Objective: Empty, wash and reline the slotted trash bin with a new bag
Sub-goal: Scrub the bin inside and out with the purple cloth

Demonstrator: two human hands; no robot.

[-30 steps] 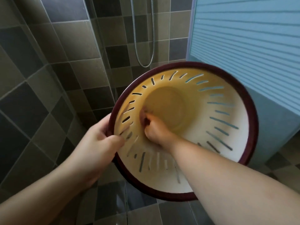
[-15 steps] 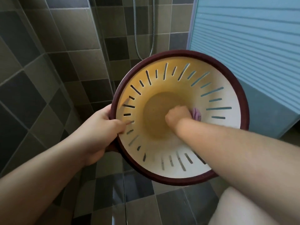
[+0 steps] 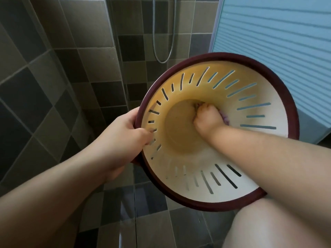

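Bin: cream slotted plastic trash bin with maroon rim (image 3: 259,68) tilted over tiled floor (image 3: 152,203) | left hand (image 3: 123,138) grips rim | right hand (image 3: 208,119) clutches purple cloth (image 3: 226,119), now shifted up-right on bin bottom

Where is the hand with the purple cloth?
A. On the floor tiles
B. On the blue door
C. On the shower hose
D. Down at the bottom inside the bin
D: the right hand grips the purple cloth deep inside the cream slotted plastic bin with the dark red rim, at its base.
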